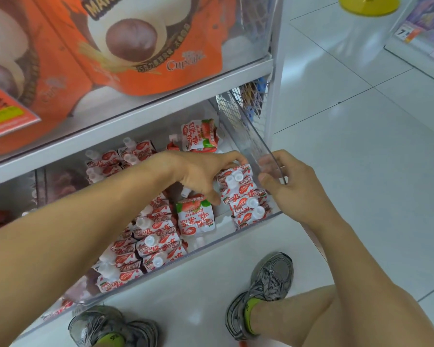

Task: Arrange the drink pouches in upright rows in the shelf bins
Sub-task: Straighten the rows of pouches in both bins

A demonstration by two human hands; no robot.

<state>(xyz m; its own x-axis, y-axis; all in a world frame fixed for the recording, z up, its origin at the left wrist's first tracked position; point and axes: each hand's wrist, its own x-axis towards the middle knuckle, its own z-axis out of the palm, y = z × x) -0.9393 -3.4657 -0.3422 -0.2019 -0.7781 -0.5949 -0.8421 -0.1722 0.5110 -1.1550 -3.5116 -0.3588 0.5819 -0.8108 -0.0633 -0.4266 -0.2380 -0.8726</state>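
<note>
Head view looks down on a clear shelf bin (238, 236) on the lower shelf, filled with red-and-white drink pouches (145, 242). The left hand (206, 176) reaches across the bin with fingers curled down over a short stack of pouches (241, 194) in the bin's right front corner, thumb on the near side of the stack, gripping it. The right hand (283, 181) is at the bin's right wall (256, 146), fingers half curled against the clear plastic and the outer side of that same stack; whether it is actually clasping the wall or only pressing on it I cannot tell. Along the left part of the bin the pouches stand in a packed row with white caps up. One pouch (197, 214) lies face up near the front edge, another (201, 135) leans at the back edge. Orange snack bags (145, 46) fill the shelf above. Grey sneakers (263, 291) rest on the white tile floor (361, 171).
</note>
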